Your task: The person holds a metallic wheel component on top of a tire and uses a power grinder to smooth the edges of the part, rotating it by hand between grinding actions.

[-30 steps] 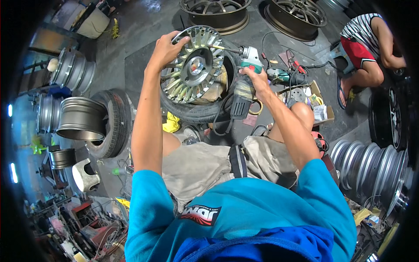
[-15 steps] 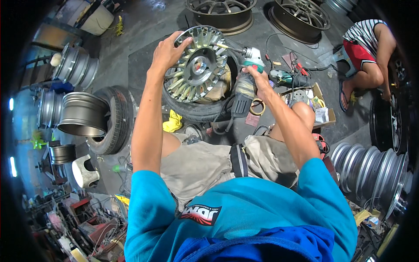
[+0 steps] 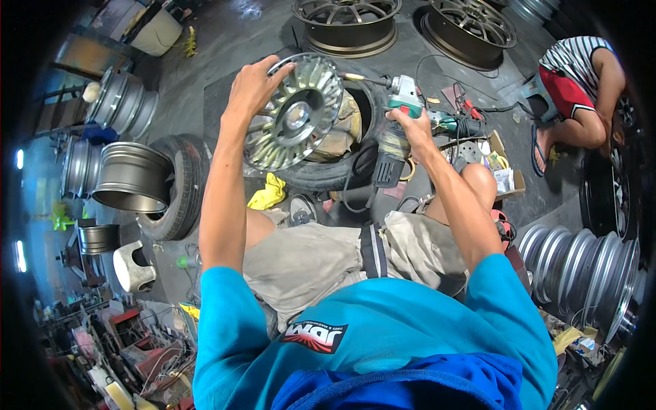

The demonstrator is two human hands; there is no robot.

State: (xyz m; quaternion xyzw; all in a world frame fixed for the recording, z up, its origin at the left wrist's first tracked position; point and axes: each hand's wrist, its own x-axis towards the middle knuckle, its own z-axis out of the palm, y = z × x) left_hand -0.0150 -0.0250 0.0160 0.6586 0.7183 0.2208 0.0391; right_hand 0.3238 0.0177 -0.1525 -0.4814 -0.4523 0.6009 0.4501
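Note:
My left hand [image 3: 253, 85] grips the upper left rim of a shiny many-spoked silver wheel [image 3: 296, 116], held tilted over a black tire [image 3: 311, 182]. A crumpled brownish padded item [image 3: 348, 116] shows inside the tire. My right hand [image 3: 415, 128] is closed on a teal and grey power tool [image 3: 390, 171], whose long spindle [image 3: 362, 78] points left toward the wheel's upper right edge; whether the tip touches it I cannot tell. A yellow cloth [image 3: 266, 193] lies below the tire, and the tool's cord loops down beside it.
Dark rims [image 3: 345, 41], stacked silver rims [image 3: 567, 273] and upright rims [image 3: 130, 178] surround me. A co-worker in a striped top [image 3: 574, 58] crouches at right beside a black wheel [image 3: 598, 198]. A cardboard box [image 3: 512, 181], another grinder and cables lie right of the tire; scrap piles lie lower left.
My left hand has shifted the wheel left and slightly down, changing its tilt. My right hand and the tool have moved slightly right. The co-worker has bent toward the wheels at right.

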